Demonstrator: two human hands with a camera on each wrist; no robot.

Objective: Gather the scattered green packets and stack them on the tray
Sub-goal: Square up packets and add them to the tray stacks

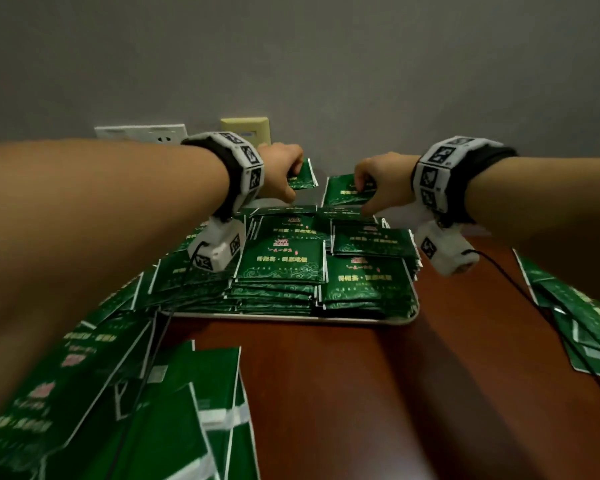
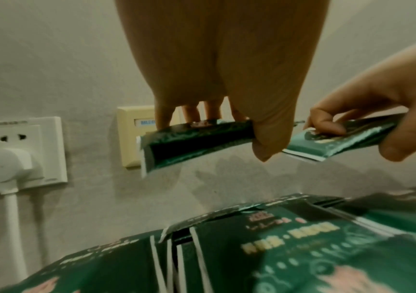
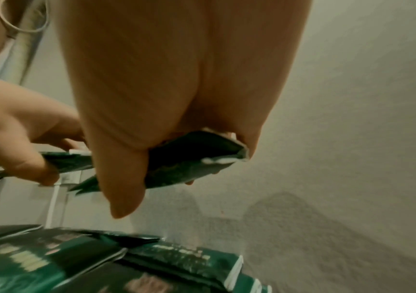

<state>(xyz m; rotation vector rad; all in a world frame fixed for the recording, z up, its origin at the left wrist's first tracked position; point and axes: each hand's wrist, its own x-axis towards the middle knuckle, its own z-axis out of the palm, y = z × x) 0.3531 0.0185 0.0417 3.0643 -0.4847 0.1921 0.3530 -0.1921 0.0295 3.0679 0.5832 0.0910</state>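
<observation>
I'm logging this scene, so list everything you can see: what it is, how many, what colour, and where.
tray: one, silvery, on the table by the wall
stacked packets: many, green, piled on the tray
loose packets: many, green, on the table left and right of the tray
table: one, reddish brown
power socket: one, white, on the wall, plug inserted
wall plate: one, cream, beside the socket
held packets: at least one per hand, green, above the tray
left hand: grips a packet
right hand: grips a packet
</observation>
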